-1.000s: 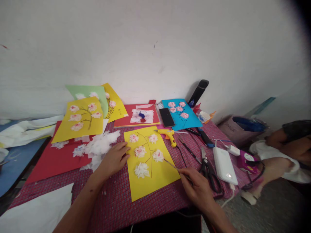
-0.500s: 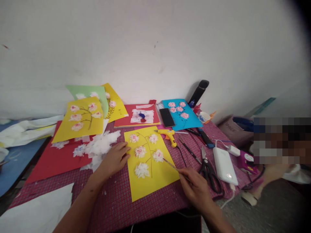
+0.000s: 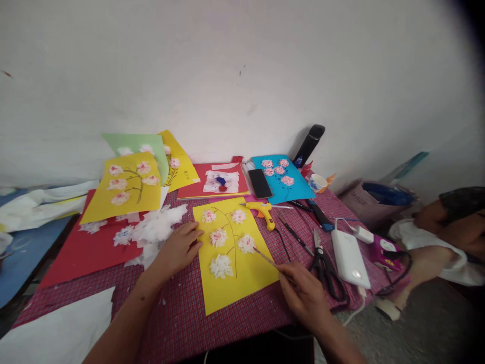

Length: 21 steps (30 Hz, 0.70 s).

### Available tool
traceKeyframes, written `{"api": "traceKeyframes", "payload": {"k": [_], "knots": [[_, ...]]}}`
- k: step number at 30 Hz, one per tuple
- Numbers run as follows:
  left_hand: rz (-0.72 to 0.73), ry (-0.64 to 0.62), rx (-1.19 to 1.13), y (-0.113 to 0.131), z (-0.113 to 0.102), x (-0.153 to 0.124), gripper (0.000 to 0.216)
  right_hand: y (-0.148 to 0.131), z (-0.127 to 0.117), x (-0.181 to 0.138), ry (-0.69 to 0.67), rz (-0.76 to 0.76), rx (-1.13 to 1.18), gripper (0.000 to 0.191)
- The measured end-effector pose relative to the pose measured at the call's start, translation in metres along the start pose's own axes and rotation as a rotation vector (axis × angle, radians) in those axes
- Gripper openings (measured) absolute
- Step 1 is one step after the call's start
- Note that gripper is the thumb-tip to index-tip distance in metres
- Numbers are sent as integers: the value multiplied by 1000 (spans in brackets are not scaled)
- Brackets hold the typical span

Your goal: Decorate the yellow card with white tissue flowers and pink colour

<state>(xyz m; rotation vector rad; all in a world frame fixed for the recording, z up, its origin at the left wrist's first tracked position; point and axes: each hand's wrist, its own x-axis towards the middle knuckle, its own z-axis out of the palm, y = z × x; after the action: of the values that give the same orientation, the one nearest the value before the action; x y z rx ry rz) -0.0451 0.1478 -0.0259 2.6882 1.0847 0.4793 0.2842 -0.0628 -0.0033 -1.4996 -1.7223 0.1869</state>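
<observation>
Off-white wall (image 3: 189,76) behind, table below it under a red-and-blue checked cloth (image 3: 170,323). Yellow paper sheet (image 3: 242,296) lies flat on the cloth between both hands: drawn brown stem, five crumpled white tissue flowers, four dabbed red-pink, lowest one all white.

Right hand (image 3: 306,293): narrow pinch on a thin, slim-handled brush (image 3: 266,258), tip pointing at the right-hand tissue flower (image 3: 246,243). Tip looks to be at the petal edge; contact hard to confirm at this size.

Left hand (image 3: 181,247): fingers loosely spread, tips on the sheet's left edge, nothing gripped. Crumpled white tissue pile (image 3: 157,227) just beyond it.

Beyond the sheet's upper right corner: yellow glue gun (image 3: 267,213). Right of the brush hand: black-handled scissors (image 3: 329,275), then a white rectangular power bank (image 3: 350,259). Far right, another person's bare leg (image 3: 428,265).
</observation>
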Motion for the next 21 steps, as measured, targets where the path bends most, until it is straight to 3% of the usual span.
{"api": "traceKeyframes", "payload": {"k": [21], "knots": [[2,1,-1,1,0,0,31,1,-4,-7,-15,-6,-23,19]]}}
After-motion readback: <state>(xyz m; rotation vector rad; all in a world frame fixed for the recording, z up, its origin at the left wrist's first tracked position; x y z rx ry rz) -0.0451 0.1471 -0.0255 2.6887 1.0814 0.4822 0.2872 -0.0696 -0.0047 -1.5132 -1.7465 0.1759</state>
